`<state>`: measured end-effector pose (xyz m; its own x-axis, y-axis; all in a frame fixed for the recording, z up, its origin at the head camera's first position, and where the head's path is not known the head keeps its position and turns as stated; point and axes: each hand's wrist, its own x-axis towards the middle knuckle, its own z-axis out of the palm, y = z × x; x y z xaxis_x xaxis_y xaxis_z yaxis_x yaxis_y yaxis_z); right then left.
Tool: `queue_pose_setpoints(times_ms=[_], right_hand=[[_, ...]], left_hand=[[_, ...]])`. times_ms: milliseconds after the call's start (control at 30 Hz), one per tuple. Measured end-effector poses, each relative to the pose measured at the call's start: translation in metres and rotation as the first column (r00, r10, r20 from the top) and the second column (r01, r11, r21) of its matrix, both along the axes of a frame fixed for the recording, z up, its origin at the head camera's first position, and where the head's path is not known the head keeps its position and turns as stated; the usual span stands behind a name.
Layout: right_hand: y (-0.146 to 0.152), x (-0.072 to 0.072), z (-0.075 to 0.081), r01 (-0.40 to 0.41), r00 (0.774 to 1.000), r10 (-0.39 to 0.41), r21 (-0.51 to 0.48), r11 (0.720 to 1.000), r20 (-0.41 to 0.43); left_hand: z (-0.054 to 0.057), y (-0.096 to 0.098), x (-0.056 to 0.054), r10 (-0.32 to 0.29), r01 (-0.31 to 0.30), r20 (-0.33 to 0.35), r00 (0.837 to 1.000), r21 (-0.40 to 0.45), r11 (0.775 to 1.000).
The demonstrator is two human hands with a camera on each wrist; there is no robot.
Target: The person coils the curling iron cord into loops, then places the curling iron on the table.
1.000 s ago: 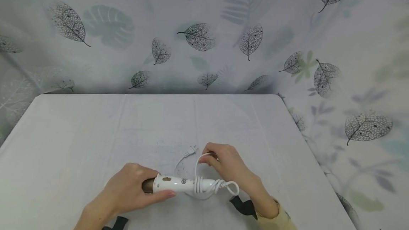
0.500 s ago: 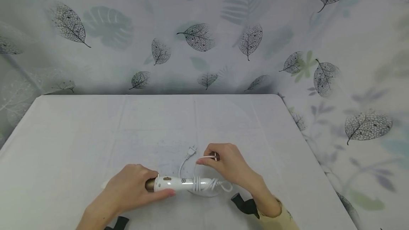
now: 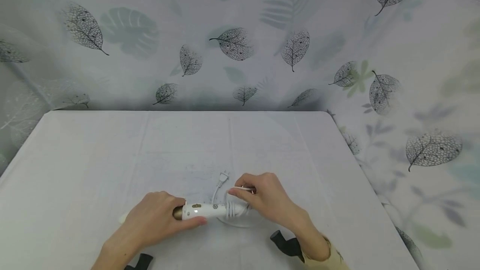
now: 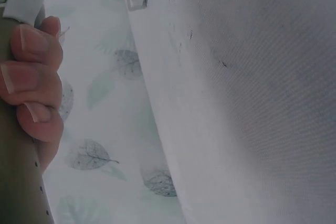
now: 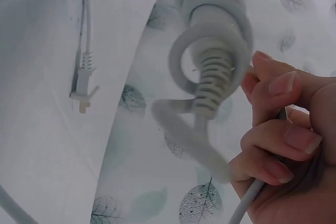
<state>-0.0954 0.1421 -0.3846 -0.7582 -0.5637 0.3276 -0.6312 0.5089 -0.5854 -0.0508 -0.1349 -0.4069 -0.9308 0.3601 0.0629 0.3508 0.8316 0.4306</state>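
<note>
Head view: diffuse, rather dim light falls almost evenly on the white tabletop [image 3: 93, 157]; soft grey shade bands the foot of the leaf-print backdrop [image 3: 210, 74], and small highlights mark the glossy white appliance [image 3: 205, 211]. Left wrist view: dim, the tabletop darkening rightward. Right wrist view: the near cord [image 5: 191, 142] blurs; thin shadow edges the plug [image 5: 84, 81].

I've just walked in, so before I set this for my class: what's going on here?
A person's left hand grips a white device by its brownish barrel. The right hand holds part of its cord. Several turns of cord are wound round the device, and the plug lies on the table.
</note>
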Motion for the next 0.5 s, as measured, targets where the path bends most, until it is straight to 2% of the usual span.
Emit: queue_pose_setpoints(times_ms=[167,333,500], right_hand=[[-0.0009,0.0037,0.0036,-0.043,0.997,0.042,0.013,0.999,0.070],[-0.0021,0.0079,0.0071,-0.085,0.983,0.078,0.035,0.996,0.165],[-0.0048,0.0107,0.0078,-0.136,0.975,0.121,0.070,0.988,0.188]], left_hand=[[0.0012,0.0009,-0.0005,0.076,-0.076,0.000,0.997,-0.034,0.997],[0.0012,0.0017,-0.0010,0.129,-0.129,-0.013,0.992,-0.053,0.990],[0.0016,0.0028,-0.0025,0.176,-0.176,-0.007,0.984,-0.062,0.982]])
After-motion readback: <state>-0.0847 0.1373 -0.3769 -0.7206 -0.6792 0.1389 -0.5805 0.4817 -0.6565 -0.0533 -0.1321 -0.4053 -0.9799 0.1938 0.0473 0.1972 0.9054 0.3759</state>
